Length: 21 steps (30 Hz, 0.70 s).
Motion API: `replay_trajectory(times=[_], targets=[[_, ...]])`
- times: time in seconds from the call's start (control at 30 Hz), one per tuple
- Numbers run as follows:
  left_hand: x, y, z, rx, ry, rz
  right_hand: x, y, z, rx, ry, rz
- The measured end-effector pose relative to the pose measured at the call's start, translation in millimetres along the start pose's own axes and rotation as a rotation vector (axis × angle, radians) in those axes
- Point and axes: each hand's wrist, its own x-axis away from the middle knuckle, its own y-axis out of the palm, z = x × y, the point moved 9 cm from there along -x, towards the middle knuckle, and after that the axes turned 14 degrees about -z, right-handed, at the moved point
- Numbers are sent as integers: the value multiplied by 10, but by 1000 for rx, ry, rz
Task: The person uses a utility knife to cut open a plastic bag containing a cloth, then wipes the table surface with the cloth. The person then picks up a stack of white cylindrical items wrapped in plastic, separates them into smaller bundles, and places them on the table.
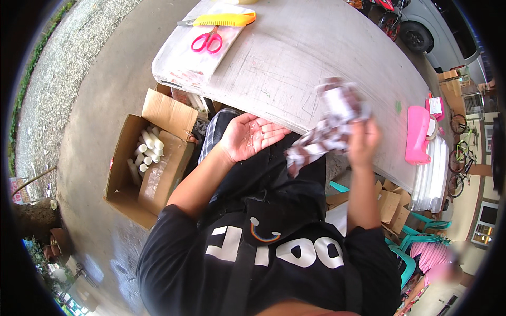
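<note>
While the left hand [252, 138] lies unfolded, palm up, the right hand [364, 141] grips cloth [332, 129] extending leftward.

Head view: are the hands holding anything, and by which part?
The right hand grips the brown-and-white cloth by its right side; blur hides finger placement. The left hand is open, palm up, small pale bits on it.

White table [295, 47]: plastic bag [207, 64] under pink scissors [209, 37]; pink tape dispenser [416, 136].

Grey concrete floor [110, 105], teal chairs [408, 263].
</note>
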Motion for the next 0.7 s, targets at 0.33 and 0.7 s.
replay_trajectory(times=[0.33,0.7], targets=[[-26,1,-16,107,-64,-12,-977,-1667,1647,810,592,27],[-9,-14,-20,80,-46,-44,-1762,1104,536,375,-140,-580]])
